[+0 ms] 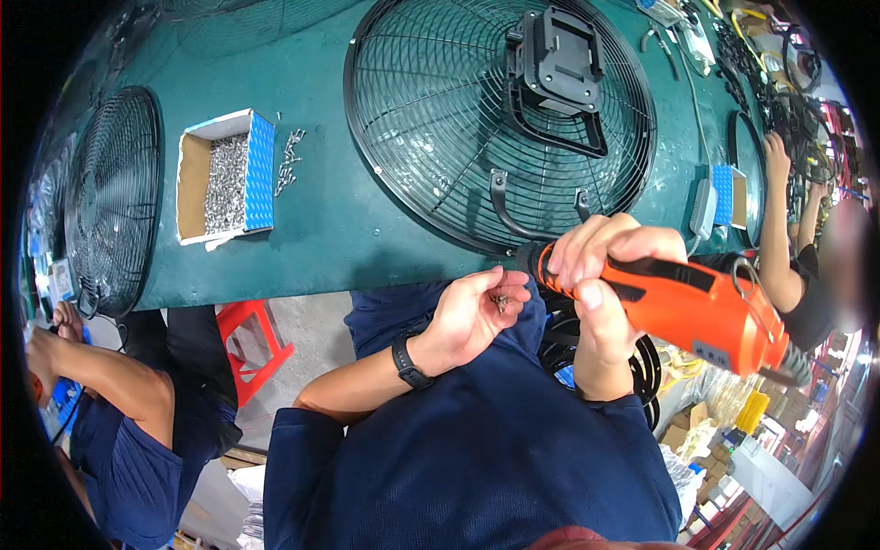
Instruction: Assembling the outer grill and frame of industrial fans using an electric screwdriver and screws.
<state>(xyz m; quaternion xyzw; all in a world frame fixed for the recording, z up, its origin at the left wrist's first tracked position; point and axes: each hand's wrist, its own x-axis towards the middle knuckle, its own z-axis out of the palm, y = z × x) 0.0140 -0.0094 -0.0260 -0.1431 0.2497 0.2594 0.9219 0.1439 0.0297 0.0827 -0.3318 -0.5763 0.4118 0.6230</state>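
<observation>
My right hand (594, 261) is wrapped round an orange and black electric screwdriver (701, 307), which has a cord at its rear end. The tool's nose points left, at the near rim of a round black wire fan guard (431, 156); whether the bit sits on a screw is too small to tell. My left hand (472, 316) is cupped palm up just below that rim, its fingers curled round a few small screws (500, 301). On top of the guard sit a black motor housing (561, 60) with a bracket and a bent black tube handle (513, 220).
An open cardboard box of screws (247, 174) stands left on the green table (312, 247), loose screws (290, 163) beside it. Another fan guard (115, 192) lies far left. Co-workers sit at both sides. A grey cord (692, 101) and small blue box (729, 195) are at right.
</observation>
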